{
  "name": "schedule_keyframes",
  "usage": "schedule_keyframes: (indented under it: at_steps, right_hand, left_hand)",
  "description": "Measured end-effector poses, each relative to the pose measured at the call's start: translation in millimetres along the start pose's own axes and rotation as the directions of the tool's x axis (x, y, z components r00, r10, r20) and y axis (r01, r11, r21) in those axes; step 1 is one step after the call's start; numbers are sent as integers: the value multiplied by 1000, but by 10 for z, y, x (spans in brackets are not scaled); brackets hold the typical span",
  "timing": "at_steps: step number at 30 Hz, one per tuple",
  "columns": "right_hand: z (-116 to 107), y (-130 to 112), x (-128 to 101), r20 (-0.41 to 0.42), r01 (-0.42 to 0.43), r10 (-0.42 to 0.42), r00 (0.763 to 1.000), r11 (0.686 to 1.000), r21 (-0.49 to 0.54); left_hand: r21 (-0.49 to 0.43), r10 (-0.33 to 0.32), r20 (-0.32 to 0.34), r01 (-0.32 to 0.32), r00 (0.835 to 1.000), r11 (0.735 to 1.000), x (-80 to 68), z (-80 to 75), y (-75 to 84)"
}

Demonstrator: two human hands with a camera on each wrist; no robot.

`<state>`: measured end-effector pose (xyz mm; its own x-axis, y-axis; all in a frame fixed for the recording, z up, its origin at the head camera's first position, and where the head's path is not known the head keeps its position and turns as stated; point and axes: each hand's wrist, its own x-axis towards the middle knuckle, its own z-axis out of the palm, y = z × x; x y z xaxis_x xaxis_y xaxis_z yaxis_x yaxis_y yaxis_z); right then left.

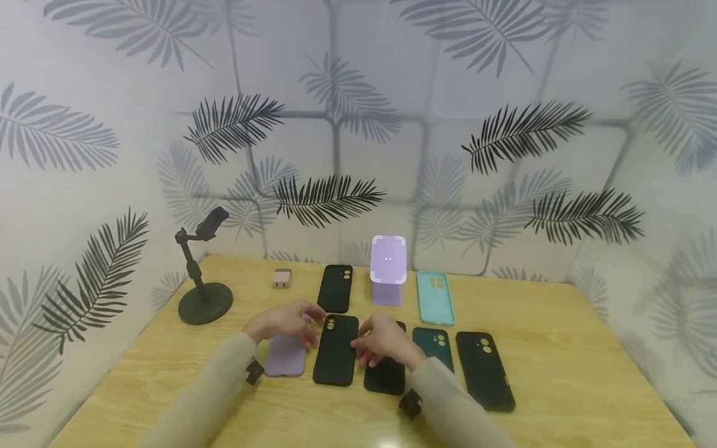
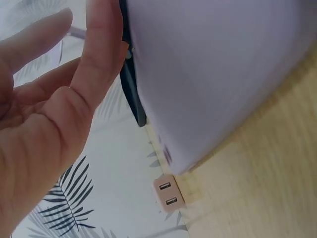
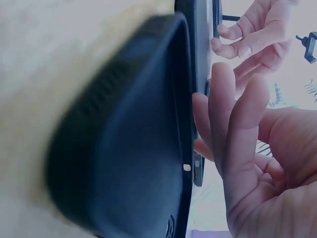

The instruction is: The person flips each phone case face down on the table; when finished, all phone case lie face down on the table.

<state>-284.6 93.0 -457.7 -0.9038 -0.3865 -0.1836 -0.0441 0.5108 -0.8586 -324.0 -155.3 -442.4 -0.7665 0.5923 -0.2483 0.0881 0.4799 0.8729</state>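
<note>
The black phone case (image 1: 335, 350) lies lengthwise toward the table's (image 1: 560, 348) near edge, between the left hand (image 1: 285, 323) and right hand (image 1: 383, 341), both relaxed-fingered, touching its sides, equally near

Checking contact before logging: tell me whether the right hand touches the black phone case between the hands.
Touching. The right wrist view shows the right hand's fingertips against the black phone case's edge.

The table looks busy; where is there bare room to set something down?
Bare wood lies right of the black case on the table, along the near edge, and between the stand and lilac case. The middle, around both hands, is crowded.
</note>
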Motion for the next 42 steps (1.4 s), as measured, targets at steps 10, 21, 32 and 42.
schedule_keyframes:
  at_steps: [10, 21, 32, 42]
  right_hand:
    - [-109, 56, 228, -101, 125, -107, 989, 975, 185]
    - [-126, 25, 481, -181, 89, -59, 982, 982, 166]
    - [-92, 11, 621, -201, 42, -29, 979, 997, 58]
    - [-59, 37, 681, -174, 29, -13, 985, 995, 91]
  left_hand:
    - [15, 54, -135, -52, 989, 999, 69, -138, 36]
    - [-87, -74, -359, 46, 930, 995, 313, -260, -1]
    - [-144, -189, -386, 143, 903, 979, 483, -292, -60]
    - [-212, -249, -371, 180, 894, 961, 550, -269, -62]
